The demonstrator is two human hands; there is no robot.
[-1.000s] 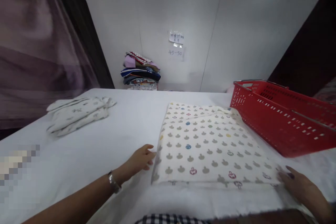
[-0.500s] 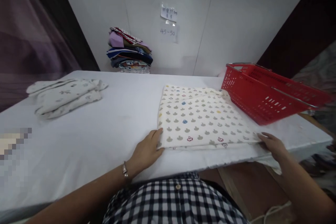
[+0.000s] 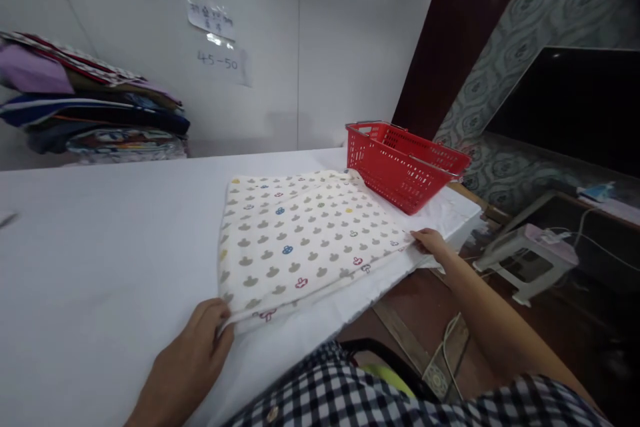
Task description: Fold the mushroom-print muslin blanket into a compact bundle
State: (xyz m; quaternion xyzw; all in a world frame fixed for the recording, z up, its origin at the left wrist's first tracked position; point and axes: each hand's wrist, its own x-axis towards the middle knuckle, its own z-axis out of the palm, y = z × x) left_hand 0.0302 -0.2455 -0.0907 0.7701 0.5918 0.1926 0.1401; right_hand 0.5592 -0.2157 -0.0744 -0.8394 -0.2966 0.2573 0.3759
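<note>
A folded cream cloth (image 3: 300, 240) printed with small grey and coloured shapes lies flat on the white table (image 3: 100, 260). My left hand (image 3: 193, 360) pinches the cloth's near left corner, thumb on top. My right hand (image 3: 433, 243) grips the near right corner at the table's edge. A red plastic basket (image 3: 403, 163) stands just behind the cloth's far right corner.
A stack of folded colourful fabrics (image 3: 90, 113) sits at the far left against the white wall. Paper notes (image 3: 215, 37) are stuck on the wall. To the right, below the table, stand a small white stool (image 3: 525, 253) and cables on the floor.
The view has swung to the right. My left hand slid down to the cloth's near left corner and closed on it. My right hand stays at the near right corner.
</note>
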